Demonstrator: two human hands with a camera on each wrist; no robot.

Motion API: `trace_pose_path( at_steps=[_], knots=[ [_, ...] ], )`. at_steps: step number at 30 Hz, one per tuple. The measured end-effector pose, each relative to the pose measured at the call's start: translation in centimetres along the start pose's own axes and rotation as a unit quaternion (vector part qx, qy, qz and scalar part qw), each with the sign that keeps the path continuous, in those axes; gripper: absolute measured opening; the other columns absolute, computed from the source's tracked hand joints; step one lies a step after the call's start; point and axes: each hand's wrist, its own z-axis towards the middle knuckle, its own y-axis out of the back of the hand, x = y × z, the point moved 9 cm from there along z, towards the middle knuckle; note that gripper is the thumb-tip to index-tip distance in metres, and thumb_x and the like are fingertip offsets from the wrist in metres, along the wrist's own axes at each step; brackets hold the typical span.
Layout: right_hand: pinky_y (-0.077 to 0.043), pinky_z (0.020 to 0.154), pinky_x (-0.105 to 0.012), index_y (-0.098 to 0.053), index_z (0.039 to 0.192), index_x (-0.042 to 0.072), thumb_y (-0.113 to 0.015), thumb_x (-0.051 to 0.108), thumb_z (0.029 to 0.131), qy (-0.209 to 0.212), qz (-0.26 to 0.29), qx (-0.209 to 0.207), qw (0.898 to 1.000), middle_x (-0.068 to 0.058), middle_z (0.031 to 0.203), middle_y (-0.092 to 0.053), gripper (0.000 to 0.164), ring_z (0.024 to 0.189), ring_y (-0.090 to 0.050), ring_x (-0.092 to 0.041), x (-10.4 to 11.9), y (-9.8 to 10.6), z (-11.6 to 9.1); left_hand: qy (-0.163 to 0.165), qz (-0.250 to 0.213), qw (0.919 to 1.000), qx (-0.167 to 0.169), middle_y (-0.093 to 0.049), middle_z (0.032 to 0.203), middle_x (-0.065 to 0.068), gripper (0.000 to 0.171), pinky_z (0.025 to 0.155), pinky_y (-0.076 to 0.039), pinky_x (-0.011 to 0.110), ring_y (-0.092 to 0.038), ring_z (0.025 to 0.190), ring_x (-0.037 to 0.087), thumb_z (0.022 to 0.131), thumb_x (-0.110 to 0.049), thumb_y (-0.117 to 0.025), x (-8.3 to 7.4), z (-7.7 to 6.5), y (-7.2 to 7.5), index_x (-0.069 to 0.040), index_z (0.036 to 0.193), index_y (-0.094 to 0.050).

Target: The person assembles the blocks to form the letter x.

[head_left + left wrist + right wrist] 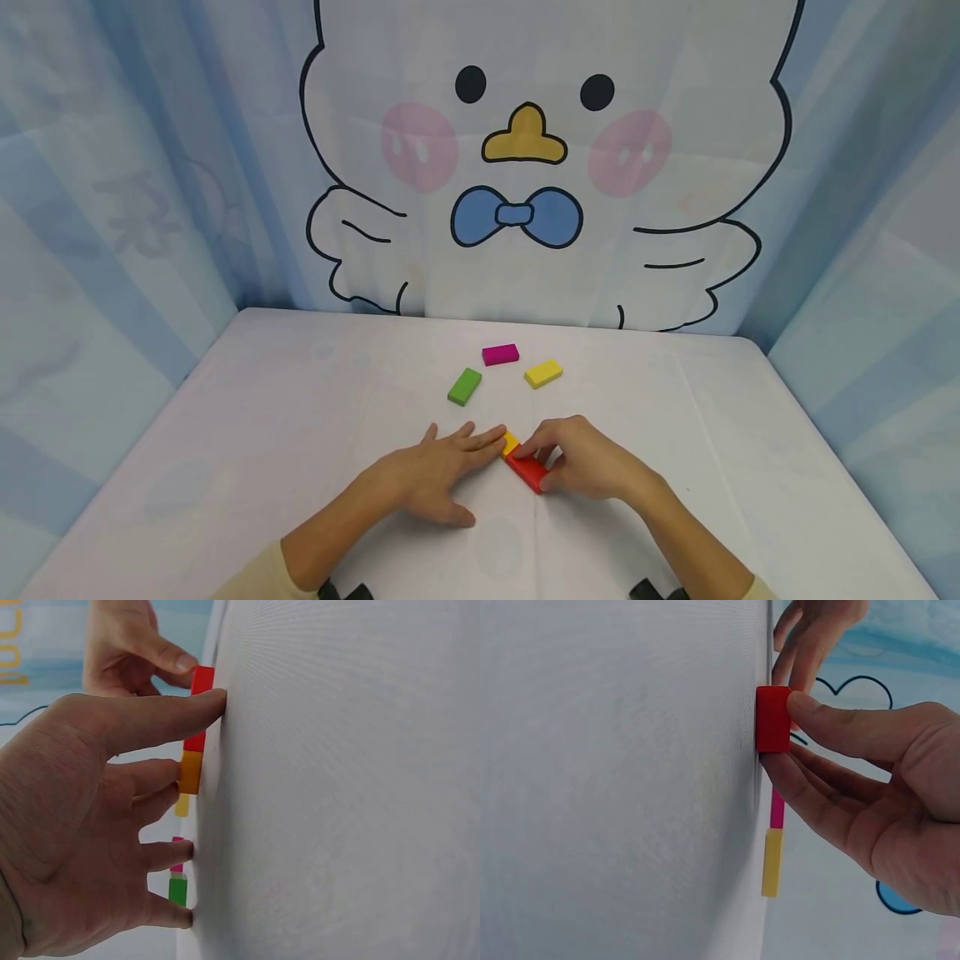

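Note:
A red block lies on the white table, end to end with an orange-yellow block in one slanting line. My right hand holds the red block between thumb and fingers; the right wrist view shows the thumb at an edge of its red end face. My left hand is spread flat, palm down, its fingers straight. Two of its fingertips touch the side of the orange-yellow block in the left wrist view, while its other fingertips rest on the tabletop.
Beyond the hands lie a green block, a magenta block and a yellow block, apart from one another. A white cloth covers the table. Behind it hangs a curtain printed with a cartoon bird; blue-white curtains flank both sides.

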Motion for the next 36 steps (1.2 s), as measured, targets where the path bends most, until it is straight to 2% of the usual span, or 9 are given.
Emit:
trace_pose_path(
  at_steps=[26, 32, 36],
  knots=[
    [-0.059, 0.077, -0.021, -0.078, 0.123, 0.017, -0.081, 0.001, 0.085, -0.012, 0.004, 0.009, 1.000, 0.003, 0.111, -0.073, 0.041, 0.096, -0.066, -0.017, -0.29, -0.20, 0.02, 0.004, 0.004, 1.0000, 0.006, -0.013, 0.173, -0.021, 0.098, 0.121, -0.017, 0.076, -0.018, 0.162, 0.030, 0.086, -0.047, -0.082, -0.03, 0.05, 0.13, -0.035, 0.166, -0.027],
    [-0.059, 0.078, -0.021, -0.078, 0.123, 0.017, -0.080, 0.002, 0.086, -0.012, -0.001, 0.005, 1.000, 0.004, 0.112, -0.072, 0.040, 0.098, -0.066, -0.017, -0.23, -0.10, 0.02, -0.001, 0.005, 1.0000, 0.000, -0.012, 0.174, -0.021, 0.094, 0.121, -0.018, 0.075, -0.019, 0.162, 0.029, 0.089, -0.043, -0.080, 0.01, 0.10, 0.09, -0.034, 0.166, -0.026],
    [-0.061, 0.082, -0.026, -0.079, 0.121, 0.017, -0.077, 0.002, 0.089, -0.002, -0.011, -0.002, 1.000, 0.006, 0.112, -0.072, 0.035, 0.103, -0.065, -0.019, 0.01, 0.11, 0.08, 0.003, 0.003, 0.9999, -0.010, -0.019, 0.173, -0.019, 0.088, 0.121, -0.022, 0.073, -0.024, 0.161, 0.027, 0.092, -0.039, -0.078, 0.21, -0.03, 0.62, -0.032, 0.165, -0.030]
  ],
)
